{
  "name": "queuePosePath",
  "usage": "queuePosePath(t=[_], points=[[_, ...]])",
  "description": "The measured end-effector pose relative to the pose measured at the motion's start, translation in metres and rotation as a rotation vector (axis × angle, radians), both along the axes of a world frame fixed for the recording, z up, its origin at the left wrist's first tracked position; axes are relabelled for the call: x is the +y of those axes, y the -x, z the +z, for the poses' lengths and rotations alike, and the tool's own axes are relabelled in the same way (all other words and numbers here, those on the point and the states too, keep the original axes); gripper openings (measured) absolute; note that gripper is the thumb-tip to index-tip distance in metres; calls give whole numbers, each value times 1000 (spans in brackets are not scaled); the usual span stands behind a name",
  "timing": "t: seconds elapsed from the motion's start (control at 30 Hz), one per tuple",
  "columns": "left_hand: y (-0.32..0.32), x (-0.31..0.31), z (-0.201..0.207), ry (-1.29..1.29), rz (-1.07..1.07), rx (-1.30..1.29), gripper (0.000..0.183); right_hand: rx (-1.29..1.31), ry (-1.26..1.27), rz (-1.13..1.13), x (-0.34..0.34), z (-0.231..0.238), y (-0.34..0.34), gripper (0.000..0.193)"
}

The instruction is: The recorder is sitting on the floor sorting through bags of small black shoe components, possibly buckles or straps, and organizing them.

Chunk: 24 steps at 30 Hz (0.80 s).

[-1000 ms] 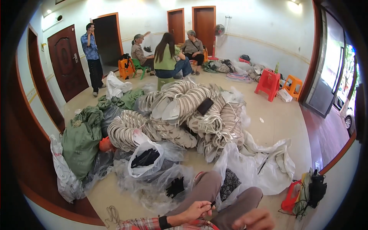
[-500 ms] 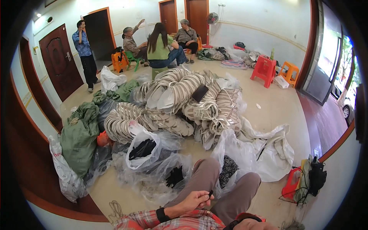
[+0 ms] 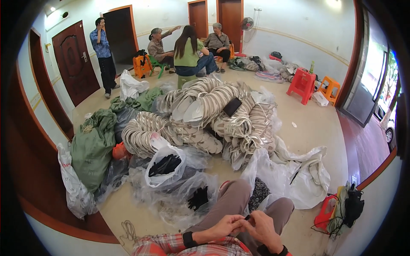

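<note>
Sack (image 3: pixel 77 190) lettered red, left hand (image 3: pixel 223 227), right hand (image 3: pixel 262 230), both at black piece (image 3: pixel 247 217)

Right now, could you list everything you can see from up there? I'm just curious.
Shoe-shaped pieces: several bundles, beige and white, heaped mid-floor
Flat object: one, black, on the bundles
Green sack: one, green, left
White sack: one, white, far left
Clear plastic bags: several, see-through, front
Dark strips: many, black, in a front bag
Red stool: one, red, right rear
Orange stool: one, orange, right rear
Fan: one, dark, rear
Other people: four, mixed clothing, rear
Small piece: one, black, where both sets of fingers meet
Legs: two, brown trousers, lower centre
Left fingers: one set, bare, at the small piece
Right fingers: one set, bare, same spot; exact grips unclear
</note>
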<state>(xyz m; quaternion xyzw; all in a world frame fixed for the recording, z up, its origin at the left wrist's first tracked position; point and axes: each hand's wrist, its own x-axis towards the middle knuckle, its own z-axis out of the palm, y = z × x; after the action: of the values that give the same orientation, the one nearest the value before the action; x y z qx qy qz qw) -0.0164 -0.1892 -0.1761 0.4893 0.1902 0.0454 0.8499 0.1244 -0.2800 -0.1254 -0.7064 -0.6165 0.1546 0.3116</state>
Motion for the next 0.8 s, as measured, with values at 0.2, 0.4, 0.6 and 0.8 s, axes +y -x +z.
queuePosePath(t=[0.2,0.4,0.6,0.8], points=[[4,-15,-11,162,2,7,18,-77,-48,-95,-4,-7,18,25],[4,-6,16,-47,25,44,20,-166,-67,-120,0,-38,14,24],[3,8,-10,55,-67,-14,19,-80,-149,-97,6,-28,17,19],[6,1,-1,166,-45,89,19,2,-77,-145,-4,-40,19,20]])
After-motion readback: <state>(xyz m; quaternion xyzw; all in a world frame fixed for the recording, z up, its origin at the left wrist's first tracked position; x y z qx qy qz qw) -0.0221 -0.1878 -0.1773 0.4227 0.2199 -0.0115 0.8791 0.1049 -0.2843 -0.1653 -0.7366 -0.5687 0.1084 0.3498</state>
